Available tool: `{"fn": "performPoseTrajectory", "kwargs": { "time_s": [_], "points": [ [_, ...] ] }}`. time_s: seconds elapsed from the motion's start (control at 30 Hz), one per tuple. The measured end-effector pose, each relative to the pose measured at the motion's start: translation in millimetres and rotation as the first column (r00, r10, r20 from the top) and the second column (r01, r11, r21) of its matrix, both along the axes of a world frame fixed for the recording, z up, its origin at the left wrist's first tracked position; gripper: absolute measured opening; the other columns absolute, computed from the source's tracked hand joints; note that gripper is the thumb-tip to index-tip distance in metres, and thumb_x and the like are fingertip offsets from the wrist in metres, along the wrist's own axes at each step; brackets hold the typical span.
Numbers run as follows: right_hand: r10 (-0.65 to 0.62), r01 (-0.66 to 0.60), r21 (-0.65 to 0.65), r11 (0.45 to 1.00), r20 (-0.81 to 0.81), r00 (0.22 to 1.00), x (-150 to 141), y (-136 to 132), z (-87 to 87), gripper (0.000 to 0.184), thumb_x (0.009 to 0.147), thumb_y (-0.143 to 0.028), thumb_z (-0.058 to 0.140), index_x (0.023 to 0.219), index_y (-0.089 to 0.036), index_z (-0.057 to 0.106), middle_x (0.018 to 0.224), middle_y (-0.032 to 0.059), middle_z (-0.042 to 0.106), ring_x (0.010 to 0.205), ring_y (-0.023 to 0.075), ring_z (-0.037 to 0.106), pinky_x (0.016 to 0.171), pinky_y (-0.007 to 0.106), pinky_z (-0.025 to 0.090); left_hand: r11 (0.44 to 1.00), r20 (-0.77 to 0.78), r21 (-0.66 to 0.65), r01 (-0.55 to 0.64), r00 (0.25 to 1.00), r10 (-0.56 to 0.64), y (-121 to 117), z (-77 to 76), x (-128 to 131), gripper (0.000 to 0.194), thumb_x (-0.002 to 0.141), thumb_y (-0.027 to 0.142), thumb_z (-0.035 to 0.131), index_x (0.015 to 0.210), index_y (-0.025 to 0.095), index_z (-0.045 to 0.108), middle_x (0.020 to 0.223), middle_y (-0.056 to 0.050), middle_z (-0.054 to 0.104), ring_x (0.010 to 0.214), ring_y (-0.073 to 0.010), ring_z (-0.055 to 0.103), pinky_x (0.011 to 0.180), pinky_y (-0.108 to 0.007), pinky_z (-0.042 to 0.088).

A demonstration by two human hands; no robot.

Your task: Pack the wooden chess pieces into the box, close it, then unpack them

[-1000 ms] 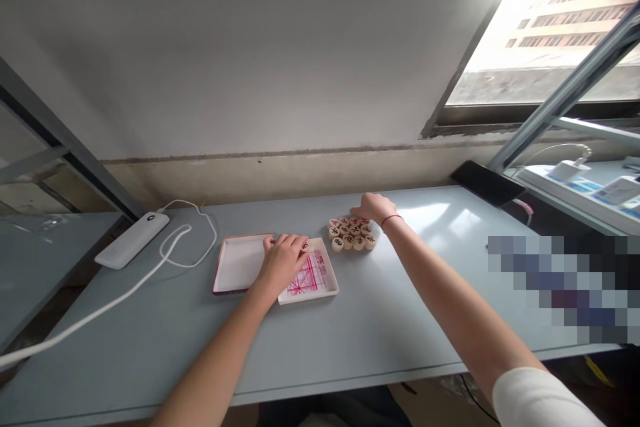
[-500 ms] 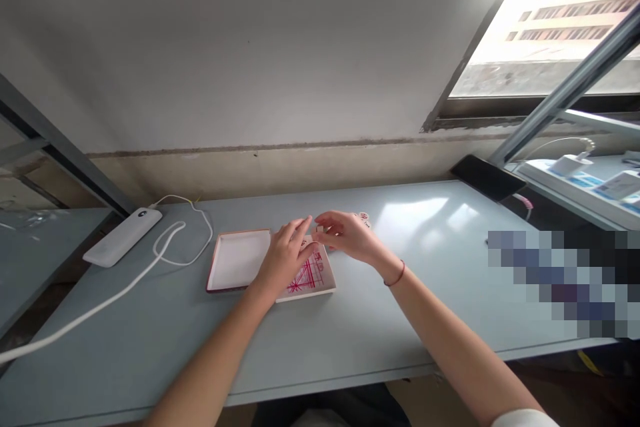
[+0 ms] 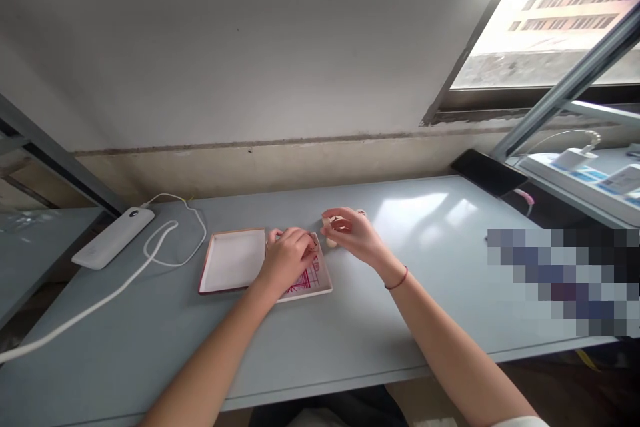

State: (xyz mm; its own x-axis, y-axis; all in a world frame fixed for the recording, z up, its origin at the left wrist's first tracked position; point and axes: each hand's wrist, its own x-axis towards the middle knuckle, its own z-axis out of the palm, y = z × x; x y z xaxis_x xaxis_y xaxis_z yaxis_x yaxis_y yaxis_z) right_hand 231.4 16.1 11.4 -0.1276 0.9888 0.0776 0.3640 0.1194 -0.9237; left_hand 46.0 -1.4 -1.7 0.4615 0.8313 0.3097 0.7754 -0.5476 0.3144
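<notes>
My right hand (image 3: 353,233) is just right of the shallow white box (image 3: 325,280). Its thumb and fingertips pinch a small pale round game piece (image 3: 327,221). Beneath those fingers another pale piece (image 3: 331,242) rests on the table, and part of a disc with written characters (image 3: 361,213) shows behind the hand. Over the box, my left hand (image 3: 289,255) has its fingers curled down; whatever they grip, if anything, is hidden. Pink printed lines and characters cover the box floor. Touching or close beside it on the left lies a white-lined tray or lid (image 3: 235,263) with a reddish edge.
A white power bank (image 3: 114,238) with a white cable (image 3: 107,303) lies on the left of the grey table (image 3: 380,340). At the back right a black phone (image 3: 489,173) leans by a metal post. Chargers (image 3: 575,159) stand on the shelf further right. A blurred patch covers the right side.
My right hand has drawn slightly away from my left, with a small piece in its fingertips. My left fingers, stretched out before, are now curled lower over the box. The view has shifted slightly.
</notes>
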Motion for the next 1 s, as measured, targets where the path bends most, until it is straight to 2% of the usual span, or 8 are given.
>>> {"fn": "performPoseTrajectory", "kwargs": {
  "time_s": [0.1, 0.17, 0.27, 0.43, 0.53, 0.6, 0.77, 1.0],
  "points": [
    [0.040, -0.052, 0.118, 0.992, 0.102, 0.994, -5.2, -3.9, -1.2, 0.023, 0.080, -0.027, 0.057, 0.102, -0.023, 0.065, 0.102, 0.0055, 0.061, 0.080, 0.0142, 0.063, 0.066, 0.026, 0.053, 0.999, -0.068, 0.049, -0.024, 0.997, 0.028, 2.5, -3.5, 1.1, 0.008, 0.088, 0.022, 0.056, 0.081, 0.022, 0.060, 0.103, -0.002, 0.066, 0.102, -0.0200, 0.056, 0.089, -0.040, 0.032],
    [0.062, -0.104, 0.189, 0.976, 0.213, 0.975, -10.0, -7.0, -1.3, 0.023, 0.082, -0.022, 0.054, 0.103, -0.023, 0.064, 0.102, 0.0055, 0.060, 0.078, 0.0136, 0.062, 0.067, 0.027, 0.053, 0.996, -0.081, 0.072, -0.056, 0.995, 0.062, 3.0, -2.9, -2.4, 0.006, 0.087, 0.027, 0.057, 0.084, 0.023, 0.061, 0.109, -0.003, 0.065, 0.103, -0.0212, 0.055, 0.087, -0.039, 0.033],
    [0.069, -0.193, 0.274, 0.942, 0.406, 0.911, -18.5, -11.8, -1.3, 0.018, 0.083, -0.017, 0.053, 0.099, -0.021, 0.062, 0.097, 0.0055, 0.061, 0.079, 0.0156, 0.060, 0.069, 0.028, 0.050, 0.992, -0.090, 0.054, -0.116, 0.989, 0.120, 2.2, 3.9, -14.8, 0.013, 0.086, 0.035, 0.059, 0.092, 0.024, 0.061, 0.110, -0.004, 0.065, 0.104, -0.0234, 0.054, 0.086, -0.039, 0.034],
    [0.036, -0.337, 0.325, 0.884, 0.671, 0.741, -29.3, -16.0, -5.9, 0.016, 0.084, -0.015, 0.055, 0.099, -0.020, 0.061, 0.096, 0.0068, 0.063, 0.089, 0.0208, 0.057, 0.076, 0.031, 0.046, 0.974, -0.178, -0.071, -0.216, 0.963, 0.201, 1.0, 18.6, -40.9, 0.027, 0.084, 0.041, 0.060, 0.106, 0.026, 0.061, 0.112, -0.005, 0.067, 0.110, -0.0277, 0.052, 0.089, -0.043, 0.033],
    [-0.008, -0.358, 0.323, 0.876, 0.751, 0.660, -32.1, -15.3, -8.6, 0.023, 0.084, -0.013, 0.056, 0.106, -0.019, 0.059, 0.106, 0.0082, 0.062, 0.094, 0.0220, 0.055, 0.074, 0.031, 0.045, 0.951, -0.247, -0.176, -0.254, 0.947, 0.207, 0.8, 23.7, -49.7, 0.032, 0.085, 0.042, 0.057, 0.112, 0.026, 0.059, 0.118, -0.005, 0.064, 0.112, -0.0279, 0.051, 0.091, -0.044, 0.032],
    [-0.008, -0.365, 0.300, 0.881, 0.782, 0.623, -33.7, -13.8, -9.0, 0.022, 0.084, -0.012, 0.055, 0.105, -0.019, 0.060, 0.106, 0.0082, 0.062, 0.093, 0.0219, 0.054, 0.071, 0.030, 0.045, 0.932, -0.282, -0.242, -0.269, 0.939, 0.198, 1.0, 25.1, -52.4, 0.033, 0.085, 0.040, 0.055, 0.115, 0.026, 0.058, 0.120, -0.005, 0.063, 0.115, -0.0272, 0.050, 0.092, -0.044, 0.031],
    [-0.005, -0.358, 0.282, 0.890, 0.791, 0.612, -36.1, -9.4, -7.6, 0.019, 0.086, -0.013, 0.052, 0.102, -0.018, 0.061, 0.100, 0.0078, 0.063, 0.092, 0.0214, 0.054, 0.069, 0.029, 0.044, 0.932, -0.300, -0.258, -0.256, 0.938, 0.175, 2.7, 23.9, -54.7, 0.027, 0.087, 0.029, 0.052, 0.113, 0.026, 0.059, 0.117, -0.004, 0.064, 0.113, -0.0255, 0.052, 0.091, -0.042, 0.031],
    [0.053, -0.354, 0.245, 0.902, 0.753, 0.656, -31.6, -8.4, -7.0, 0.019, 0.087, -0.018, 0.054, 0.105, -0.018, 0.062, 0.102, 0.0085, 0.063, 0.097, 0.0219, 0.054, 0.082, 0.033, 0.045, 0.935, -0.304, -0.253, -0.249, 0.938, 0.168, 3.8, 23.1, -53.5, 0.025, 0.089, 0.027, 0.050, 0.111, 0.026, 0.060, 0.111, -0.005, 0.066, 0.108, -0.0251, 0.055, 0.086, -0.038, 0.034]
  ]
}}
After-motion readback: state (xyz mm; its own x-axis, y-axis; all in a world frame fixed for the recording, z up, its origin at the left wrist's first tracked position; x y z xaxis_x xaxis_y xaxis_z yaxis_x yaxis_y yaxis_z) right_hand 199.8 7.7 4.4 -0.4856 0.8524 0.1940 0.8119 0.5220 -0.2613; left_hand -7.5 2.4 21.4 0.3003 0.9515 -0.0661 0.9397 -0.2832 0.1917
